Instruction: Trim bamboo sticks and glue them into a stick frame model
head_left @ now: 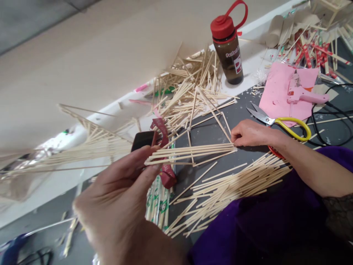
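Observation:
My left hand [118,206] is close to the camera, its thumb and fingers pinched on the near end of a chopstick frame [197,149]. This frame is built of thin wooden sticks, with several lying side by side as a flat panel and others rising into open triangles behind. At its far right corner my right hand [249,133] is closed, fingertips pressed on the joint where the sticks meet. Yellow-and-red-handled scissors [293,127] lie partly behind the right wrist, blades spread. Loose chopsticks [234,187] are heaped below the frame, in front of the purple clothing.
A red-capped bottle [228,51] stands behind a stick pile [193,81]. The pink glue gun [309,95] rests on pink paper, its black cord [331,136] looping right. Wrapped chopsticks [157,204] and a dark phone-like object [143,140] are near my left hand. Another stick structure [91,136] stands left.

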Demonstrator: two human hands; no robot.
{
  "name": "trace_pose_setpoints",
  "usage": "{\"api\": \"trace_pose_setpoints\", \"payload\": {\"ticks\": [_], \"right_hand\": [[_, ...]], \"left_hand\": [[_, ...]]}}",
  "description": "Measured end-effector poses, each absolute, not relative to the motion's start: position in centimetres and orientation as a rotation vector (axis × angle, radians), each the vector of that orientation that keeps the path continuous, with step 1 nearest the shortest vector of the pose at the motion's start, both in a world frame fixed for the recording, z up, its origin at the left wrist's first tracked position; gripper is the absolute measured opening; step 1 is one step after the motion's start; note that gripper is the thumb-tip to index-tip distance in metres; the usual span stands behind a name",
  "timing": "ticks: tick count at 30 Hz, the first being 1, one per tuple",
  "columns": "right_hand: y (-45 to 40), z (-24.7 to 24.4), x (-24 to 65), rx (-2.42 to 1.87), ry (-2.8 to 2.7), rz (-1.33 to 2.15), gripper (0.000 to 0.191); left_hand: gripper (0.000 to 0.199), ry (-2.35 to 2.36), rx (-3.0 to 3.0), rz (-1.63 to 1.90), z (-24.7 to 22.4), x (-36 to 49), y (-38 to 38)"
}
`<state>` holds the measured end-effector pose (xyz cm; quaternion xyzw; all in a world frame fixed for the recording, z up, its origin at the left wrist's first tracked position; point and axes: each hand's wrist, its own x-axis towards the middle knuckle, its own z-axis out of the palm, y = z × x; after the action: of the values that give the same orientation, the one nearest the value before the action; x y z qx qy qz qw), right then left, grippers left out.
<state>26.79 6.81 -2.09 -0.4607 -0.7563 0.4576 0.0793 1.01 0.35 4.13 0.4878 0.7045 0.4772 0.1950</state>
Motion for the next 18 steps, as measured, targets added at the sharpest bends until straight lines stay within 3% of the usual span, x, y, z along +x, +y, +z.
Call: {"api": "trace_pose_setpoints", "payload": {"ticks": [18], "right_hand": [[6.82,-2.71,26.61,-1.403,-2.303,1.321,0.016]], "left_hand": [[0.040,1.882,1.292,1.277,4.32,0.24,0.13]]}}
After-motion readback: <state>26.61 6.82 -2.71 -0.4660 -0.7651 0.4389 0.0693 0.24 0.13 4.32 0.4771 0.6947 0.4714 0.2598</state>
